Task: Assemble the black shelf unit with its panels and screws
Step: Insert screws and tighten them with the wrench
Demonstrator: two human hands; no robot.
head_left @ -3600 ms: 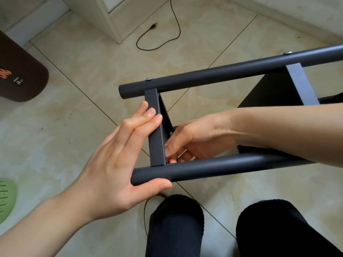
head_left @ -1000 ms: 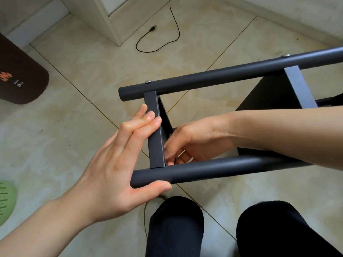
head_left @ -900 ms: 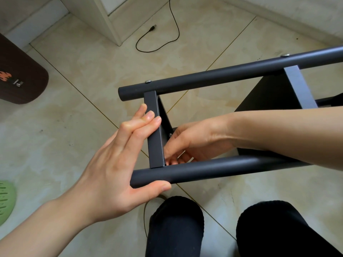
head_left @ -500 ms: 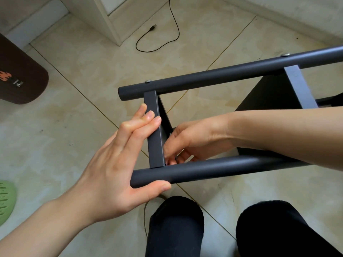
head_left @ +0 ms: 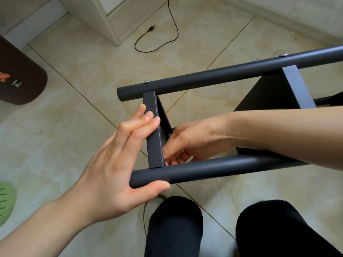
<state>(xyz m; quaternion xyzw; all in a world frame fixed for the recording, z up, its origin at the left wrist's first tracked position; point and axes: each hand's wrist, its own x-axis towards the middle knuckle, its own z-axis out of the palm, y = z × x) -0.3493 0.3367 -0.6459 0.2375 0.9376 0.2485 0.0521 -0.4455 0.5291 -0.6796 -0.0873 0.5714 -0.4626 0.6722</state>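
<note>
The black shelf unit lies on its side on the tiled floor, its far tube (head_left: pixel 222 75) and near tube (head_left: pixel 213 169) joined by an end panel (head_left: pixel 154 138) and a second panel (head_left: pixel 269 95). Silver screw heads (head_left: pixel 147 81) show on the far tube. My left hand (head_left: pixel 111 167) presses straight fingers on the end panel's outer face, thumb under the near tube. My right hand (head_left: pixel 196 140) reaches between the tubes behind that panel. Its fingertips are curled at the lower corner and pinch a small silver metal piece (head_left: pixel 177 156), mostly hidden.
A black cable (head_left: pixel 167 41) lies on the floor beyond the frame, near a white cabinet corner (head_left: pixel 104 19). A brown mat (head_left: pixel 18 75) is at the left and a green item (head_left: pixel 5 203) at the left edge. My black-clad knees (head_left: pixel 174 225) sit just below the near tube.
My right fingertips have shifted slightly at the panel's lower corner. The left hand and the frame have stayed in place.
</note>
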